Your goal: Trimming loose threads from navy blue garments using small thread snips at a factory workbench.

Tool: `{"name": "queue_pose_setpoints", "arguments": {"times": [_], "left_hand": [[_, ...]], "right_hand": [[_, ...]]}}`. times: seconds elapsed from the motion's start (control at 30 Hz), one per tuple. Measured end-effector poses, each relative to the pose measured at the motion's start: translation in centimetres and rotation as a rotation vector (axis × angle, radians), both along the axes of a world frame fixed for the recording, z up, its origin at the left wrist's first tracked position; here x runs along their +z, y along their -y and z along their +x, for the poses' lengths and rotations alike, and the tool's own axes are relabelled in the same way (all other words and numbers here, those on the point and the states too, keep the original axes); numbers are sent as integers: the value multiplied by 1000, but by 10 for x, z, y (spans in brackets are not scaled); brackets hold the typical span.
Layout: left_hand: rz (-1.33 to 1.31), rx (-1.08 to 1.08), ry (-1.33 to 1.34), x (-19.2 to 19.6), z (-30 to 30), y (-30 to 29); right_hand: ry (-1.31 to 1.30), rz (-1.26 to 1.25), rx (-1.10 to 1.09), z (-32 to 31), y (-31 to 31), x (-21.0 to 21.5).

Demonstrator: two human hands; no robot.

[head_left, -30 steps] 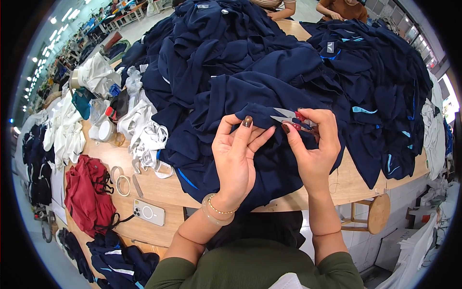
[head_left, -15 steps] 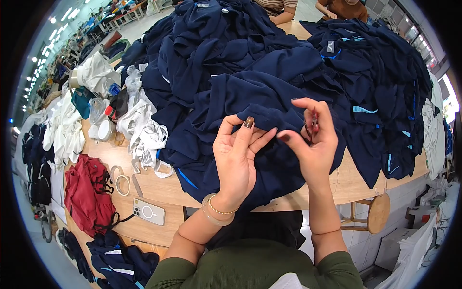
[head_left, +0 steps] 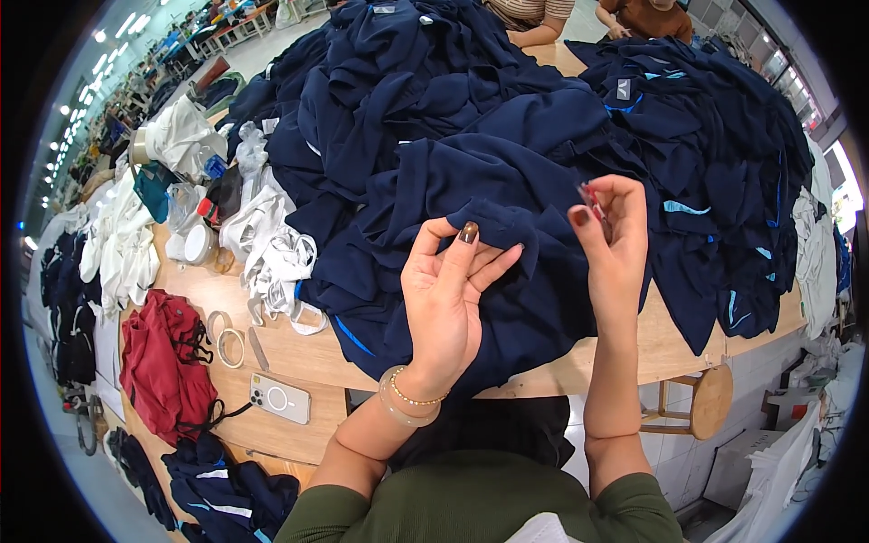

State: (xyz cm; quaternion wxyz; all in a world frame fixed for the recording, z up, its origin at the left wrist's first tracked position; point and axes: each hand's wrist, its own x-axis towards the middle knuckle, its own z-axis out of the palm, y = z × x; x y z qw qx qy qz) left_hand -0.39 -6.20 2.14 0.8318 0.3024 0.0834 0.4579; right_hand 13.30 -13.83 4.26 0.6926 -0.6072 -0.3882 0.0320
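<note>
Navy fabric (head_left: 496,220) is pinched between the thumb and fingers of my left hand (head_left: 445,299), its edge folded over the fingertips. That cloth belongs to a navy garment spread over the near side of the table. To its right, apart from the cloth, my right hand (head_left: 619,249) is raised with its fingers curled round small red thread snips (head_left: 591,195). Only the snips' tip and part of the red body show; the fingers hide the rest. A large heap of navy garments (head_left: 398,100) rises just beyond both hands.
More navy garments (head_left: 715,163) with light-blue trim lie at right. On the left of the wooden table (head_left: 326,362) are white straps (head_left: 276,262), tape rolls (head_left: 231,348), a phone (head_left: 279,399) and a red bag (head_left: 167,366). A stool (head_left: 711,403) stands at lower right. Two people sit across the table.
My right hand has drawn back up and to the right, away from the cloth edge, with the snips still in it. The left hand keeps its hold, nearly still.
</note>
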Motion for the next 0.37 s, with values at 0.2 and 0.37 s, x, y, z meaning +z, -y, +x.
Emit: {"name": "queue_pose_setpoints", "arguments": {"times": [0.2,0.37], "left_hand": [[-6,-8,16,0,2,2],[30,-12,30,-4,2,3]], "right_hand": [[236,-26,-56,-7,19,-8],[382,-95,-141,-13,17,-7]]}}
